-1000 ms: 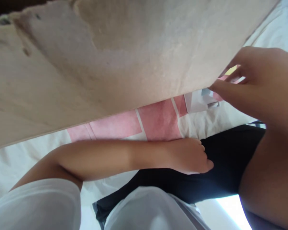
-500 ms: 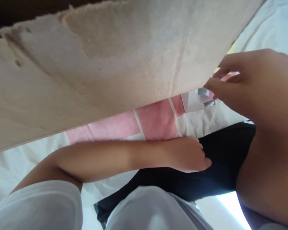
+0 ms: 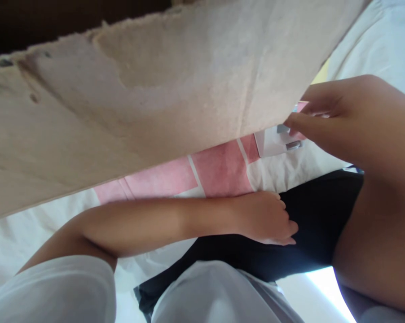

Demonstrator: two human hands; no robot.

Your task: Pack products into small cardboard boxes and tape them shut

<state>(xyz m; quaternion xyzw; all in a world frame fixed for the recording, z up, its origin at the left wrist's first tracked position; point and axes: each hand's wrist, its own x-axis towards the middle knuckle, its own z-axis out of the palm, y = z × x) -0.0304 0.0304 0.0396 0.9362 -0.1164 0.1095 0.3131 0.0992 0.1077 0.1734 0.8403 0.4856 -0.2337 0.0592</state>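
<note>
Bedding point(image 3: 222, 169) bears a white object point(image 3: 271, 143) (partly hidden) beside the right hand point(image 3: 345, 107).

Cardboard panel point(image 3: 155, 103) at 11 is showing mottled beige, brownish stains. Cloth point(image 3: 222, 168), dial centre, is showing pink blocks, white lines. Small item point(image 3: 268, 142) at 3 is reading white-grey. Garment point(image 3: 317, 224) at 4: showing black.

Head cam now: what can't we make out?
White object, head view: upper part behind the cardboard, right end partly behind the right hand.
Right hand's grip, head view: partly hidden by the cardboard's edge.
Left hand, head view: palm hidden by its back.
Cardboard's upper right, head view: cut off by the frame.
</note>
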